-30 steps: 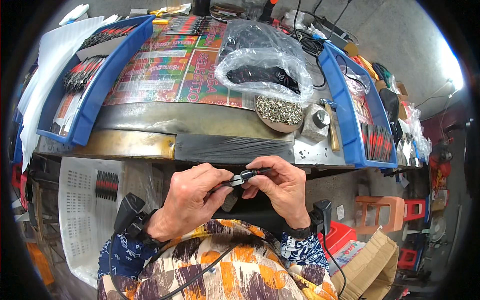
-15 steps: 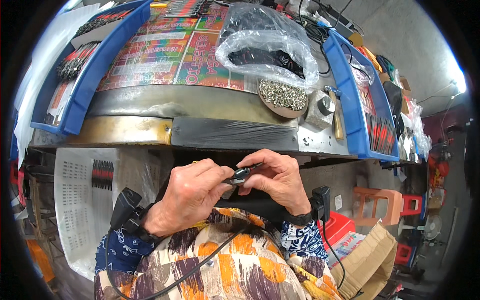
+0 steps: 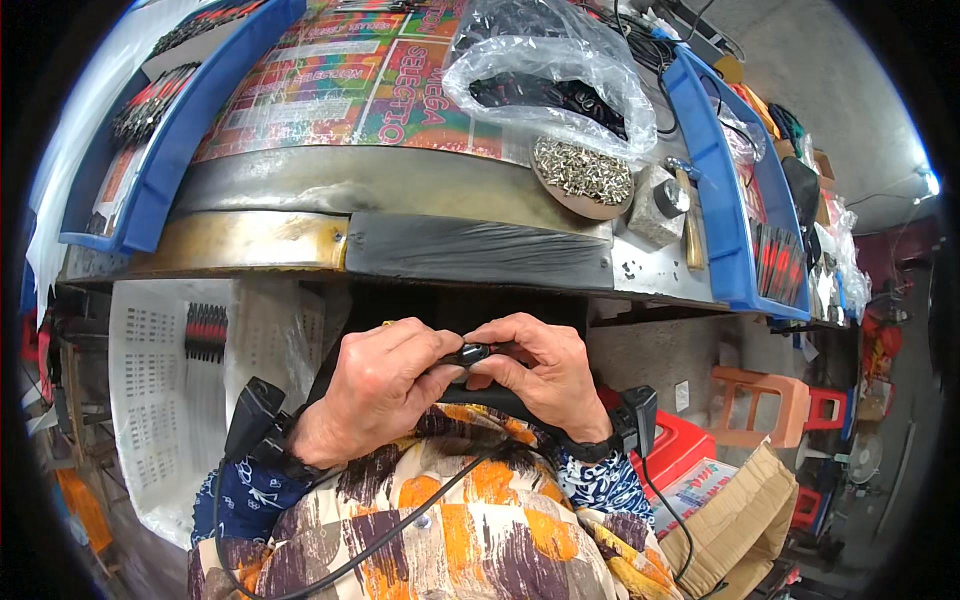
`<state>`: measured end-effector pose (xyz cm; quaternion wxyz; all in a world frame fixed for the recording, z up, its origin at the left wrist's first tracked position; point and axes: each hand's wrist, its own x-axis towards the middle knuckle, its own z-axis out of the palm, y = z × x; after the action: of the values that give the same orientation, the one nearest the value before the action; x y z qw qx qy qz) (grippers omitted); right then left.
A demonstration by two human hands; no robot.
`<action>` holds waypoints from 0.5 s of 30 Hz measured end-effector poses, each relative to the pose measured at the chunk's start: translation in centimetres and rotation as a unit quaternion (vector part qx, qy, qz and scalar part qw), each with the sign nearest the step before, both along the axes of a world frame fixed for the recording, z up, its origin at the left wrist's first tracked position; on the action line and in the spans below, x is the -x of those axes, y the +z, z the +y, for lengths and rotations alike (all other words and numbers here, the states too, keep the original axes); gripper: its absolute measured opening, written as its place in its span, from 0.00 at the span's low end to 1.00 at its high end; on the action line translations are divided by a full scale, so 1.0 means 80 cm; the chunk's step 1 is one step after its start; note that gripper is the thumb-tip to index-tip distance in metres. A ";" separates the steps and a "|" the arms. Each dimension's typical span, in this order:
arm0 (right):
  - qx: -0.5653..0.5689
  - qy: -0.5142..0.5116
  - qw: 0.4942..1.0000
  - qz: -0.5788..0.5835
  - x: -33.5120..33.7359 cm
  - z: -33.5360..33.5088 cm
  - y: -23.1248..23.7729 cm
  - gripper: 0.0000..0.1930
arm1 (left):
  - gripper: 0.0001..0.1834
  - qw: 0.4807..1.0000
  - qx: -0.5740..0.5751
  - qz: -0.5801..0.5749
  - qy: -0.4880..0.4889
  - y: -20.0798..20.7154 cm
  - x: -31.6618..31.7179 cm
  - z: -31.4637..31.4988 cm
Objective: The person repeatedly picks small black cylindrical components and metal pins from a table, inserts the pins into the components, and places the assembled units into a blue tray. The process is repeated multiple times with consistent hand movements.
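Note:
Above my lap, just in front of the bench edge, both hands meet at a small, glossy black piece (image 3: 473,353). My left hand (image 3: 385,378) pinches one end between thumb and fingertips. From the other side, the thumb and fingers of my right hand (image 3: 543,368) close on it too. Fingers cover most of the piece, so its exact kind is hidden. Beyond my hands, small silvery metal pins (image 3: 582,170) fill a shallow round dish (image 3: 597,211) on the bench.
Right of the dish are a metal block (image 3: 655,218), a wooden-handled hammer (image 3: 693,240) and a blue bin (image 3: 716,190). Another blue bin (image 3: 160,190) holds black-and-red tools at left. Below it stands a white crate (image 3: 150,400). A plastic bag (image 3: 475,75) of black parts lies at the back.
My right hand has shifted slightly left and down, closing in on my left. The black piece has turned and is more covered by fingers. The bench view has shifted slightly.

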<state>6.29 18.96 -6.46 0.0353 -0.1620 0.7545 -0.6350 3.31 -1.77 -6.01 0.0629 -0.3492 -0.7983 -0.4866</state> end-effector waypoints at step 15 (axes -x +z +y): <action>-0.085 -0.003 0.996 0.039 -0.012 -0.004 -0.016 0.10 | 0.14 0.999 -0.004 0.012 0.029 -0.024 -0.015 -0.002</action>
<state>7.29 18.62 -7.73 0.0177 -0.1803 0.8071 -0.5620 4.53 -1.92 -7.93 0.0882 -0.3318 -0.8054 -0.4832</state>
